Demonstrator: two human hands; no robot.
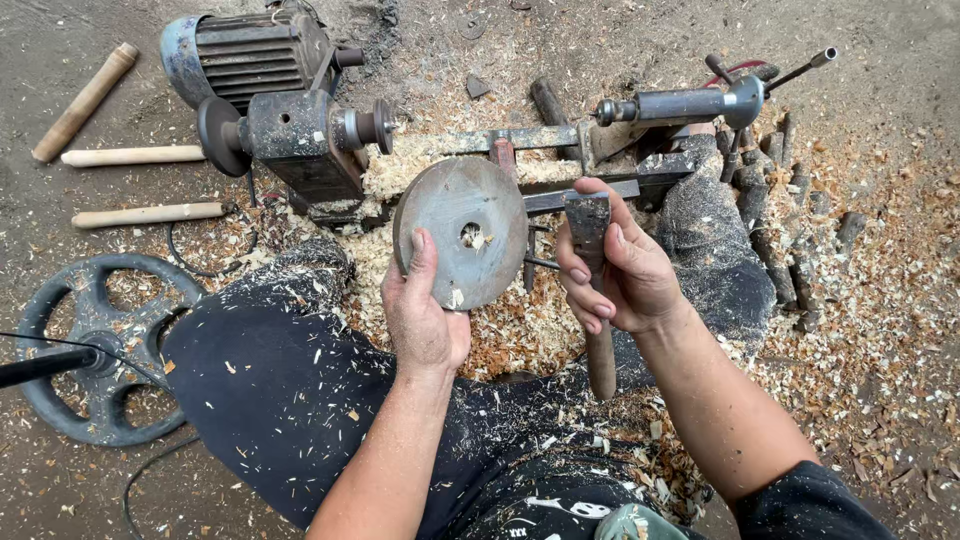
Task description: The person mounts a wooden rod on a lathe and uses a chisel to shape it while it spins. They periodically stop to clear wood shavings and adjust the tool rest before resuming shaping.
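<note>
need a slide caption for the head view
Left hand holds a wooden disc, right hand a chisel, over a small lathe.

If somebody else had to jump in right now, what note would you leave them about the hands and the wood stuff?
Left hand: holds the round grey wooden disc with a centre hole upright by its lower edge, thumb on its face.
Right hand: gripped around the wide-bladed chisel with a wooden handle, blade up, handle pointing down.
Small metal lathe with its grey ribbed motor sits on the ground ahead; nothing is mounted between its ends.
Done: pale wood shavings are piled under the lathe and over the lap.
Left: the disc is off the lathe, not yet mounted.
</note>
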